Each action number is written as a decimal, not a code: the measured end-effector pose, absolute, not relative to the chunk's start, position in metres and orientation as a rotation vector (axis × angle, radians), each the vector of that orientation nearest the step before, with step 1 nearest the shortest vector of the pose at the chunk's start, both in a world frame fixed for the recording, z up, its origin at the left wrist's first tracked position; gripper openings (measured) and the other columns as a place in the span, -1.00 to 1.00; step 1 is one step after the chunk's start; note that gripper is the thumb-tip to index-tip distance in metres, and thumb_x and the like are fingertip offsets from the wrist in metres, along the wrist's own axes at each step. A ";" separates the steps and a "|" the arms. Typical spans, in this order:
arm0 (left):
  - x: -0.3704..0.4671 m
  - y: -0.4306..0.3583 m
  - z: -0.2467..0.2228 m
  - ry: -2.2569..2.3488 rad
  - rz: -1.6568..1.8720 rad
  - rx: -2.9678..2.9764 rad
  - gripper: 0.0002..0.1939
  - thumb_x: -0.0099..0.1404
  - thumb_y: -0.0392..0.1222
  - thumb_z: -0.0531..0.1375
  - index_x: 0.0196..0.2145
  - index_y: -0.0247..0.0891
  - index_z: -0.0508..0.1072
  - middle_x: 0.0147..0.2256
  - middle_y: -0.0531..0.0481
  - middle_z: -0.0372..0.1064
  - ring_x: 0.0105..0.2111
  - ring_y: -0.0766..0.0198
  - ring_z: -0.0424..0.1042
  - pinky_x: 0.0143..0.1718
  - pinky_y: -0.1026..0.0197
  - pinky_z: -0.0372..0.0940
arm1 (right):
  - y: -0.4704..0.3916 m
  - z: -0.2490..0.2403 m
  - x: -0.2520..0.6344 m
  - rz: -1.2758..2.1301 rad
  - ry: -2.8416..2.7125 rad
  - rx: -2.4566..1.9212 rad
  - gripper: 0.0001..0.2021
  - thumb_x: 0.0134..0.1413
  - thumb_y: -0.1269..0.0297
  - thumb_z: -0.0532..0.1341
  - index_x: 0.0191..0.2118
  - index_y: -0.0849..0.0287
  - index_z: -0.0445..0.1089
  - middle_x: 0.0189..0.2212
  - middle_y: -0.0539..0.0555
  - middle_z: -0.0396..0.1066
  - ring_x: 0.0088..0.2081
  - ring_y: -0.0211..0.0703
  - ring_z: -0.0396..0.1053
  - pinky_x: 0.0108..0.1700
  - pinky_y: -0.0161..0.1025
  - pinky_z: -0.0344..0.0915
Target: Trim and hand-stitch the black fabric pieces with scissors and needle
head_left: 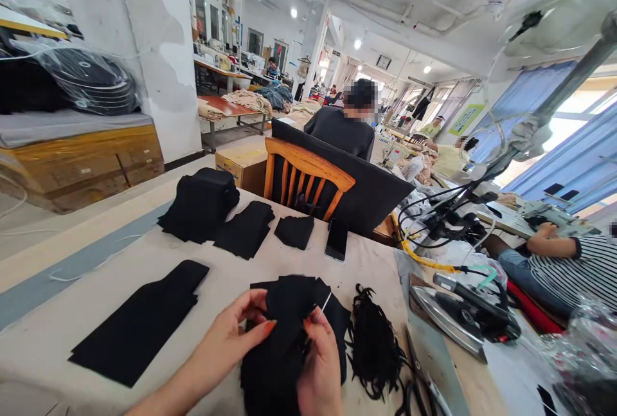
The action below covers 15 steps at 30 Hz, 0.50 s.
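Note:
Between my two hands is a black fabric piece (288,313), lying over a stack of similar black pieces at the near edge of the table. My left hand (243,325) pinches its left side between thumb and fingers. Closed near the right side of the fabric, my right hand (319,355) holds a thin pale stick-like tool (324,305), its end pointing up and away. What else the right fingertips grip is hidden. Just right of the stack lies a heap of black fabric strips (375,342), with black-handled scissors (415,371) beside it.
Black fabric stacks (200,204) stand at the table's far left, and flat black panels (139,323) lie left of my hands. A phone (336,239) rests near the far edge. An iron (463,313) sits at right. Beyond the table are a wooden chair (308,175) and a seated person (344,123).

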State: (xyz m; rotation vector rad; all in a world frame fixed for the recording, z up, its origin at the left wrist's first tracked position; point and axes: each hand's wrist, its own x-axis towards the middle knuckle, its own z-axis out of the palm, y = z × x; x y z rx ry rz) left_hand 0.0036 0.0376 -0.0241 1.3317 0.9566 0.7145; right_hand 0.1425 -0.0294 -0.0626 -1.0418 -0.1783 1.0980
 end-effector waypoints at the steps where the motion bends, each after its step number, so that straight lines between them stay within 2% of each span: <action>1: 0.005 0.037 -0.026 0.891 0.683 1.282 -0.55 0.03 0.00 0.33 -0.12 -0.19 0.46 -0.22 -0.08 0.49 -0.19 0.07 0.44 -0.14 0.08 0.34 | -0.030 -0.063 0.142 1.099 -0.176 -1.024 -0.71 -0.11 0.24 0.25 -0.17 0.10 0.44 -0.22 0.09 0.55 -0.17 0.02 0.50 -0.17 -0.10 0.43; 5: 0.010 0.033 -0.023 0.736 0.561 1.119 -0.66 0.16 0.01 0.26 -0.16 -0.23 0.52 -0.27 -0.09 0.54 -0.22 0.06 0.47 -0.13 0.08 0.35 | -0.031 -0.064 0.142 1.090 -0.237 -1.032 -0.64 0.05 0.04 0.18 -0.12 0.14 0.46 -0.12 0.17 0.52 -0.10 0.08 0.48 -0.21 -0.09 0.44; 8: 0.006 0.034 -0.016 0.757 0.646 1.304 -0.74 0.25 -0.03 0.18 -0.23 -0.21 0.55 -0.31 -0.06 0.53 -0.28 0.08 0.46 -0.16 0.11 0.35 | -0.033 -0.063 0.149 1.070 -0.413 -1.144 -0.54 0.12 -0.10 0.11 -0.09 0.16 0.46 -0.19 0.17 0.52 -0.26 -0.02 0.49 -0.44 -0.23 0.39; 10: 0.000 0.036 -0.013 0.792 0.731 1.612 -0.79 0.28 -0.07 0.15 -0.33 -0.18 0.55 -0.34 -0.03 0.50 -0.31 0.11 0.44 -0.18 0.16 0.32 | -0.034 -0.057 0.157 0.977 -0.559 -1.290 -0.57 0.07 -0.06 0.20 -0.10 0.17 0.46 -0.25 0.14 0.51 -0.33 -0.09 0.47 -0.48 -0.30 0.34; 12: -0.006 0.037 -0.013 0.849 0.753 1.857 -0.80 0.31 -0.09 0.12 -0.36 -0.14 0.53 -0.34 0.00 0.47 -0.32 0.14 0.42 -0.20 0.21 0.28 | -0.036 -0.048 0.163 0.750 -0.731 -1.430 -0.65 0.03 0.07 0.28 -0.10 0.16 0.45 -0.24 0.11 0.49 -0.27 -0.11 0.45 -0.34 -0.29 0.37; 14: -0.010 0.037 -0.012 0.888 0.725 1.896 -0.80 0.32 -0.07 0.10 -0.34 -0.12 0.49 -0.38 0.03 0.44 -0.35 0.16 0.40 -0.27 0.24 0.26 | -0.040 -0.037 0.165 0.481 -0.929 -1.486 -0.75 0.09 0.20 0.25 -0.11 0.15 0.43 -0.22 0.11 0.47 -0.22 -0.11 0.43 -0.21 -0.24 0.37; 15: -0.010 0.037 -0.011 0.908 0.711 1.851 -0.78 0.33 -0.05 0.08 -0.36 -0.13 0.47 -0.42 0.05 0.40 -0.38 0.17 0.37 -0.32 0.26 0.25 | -0.042 -0.032 0.165 0.372 -1.036 -1.482 -0.79 0.12 0.26 0.21 -0.12 0.13 0.43 -0.22 0.12 0.45 -0.22 -0.11 0.43 -0.21 -0.23 0.36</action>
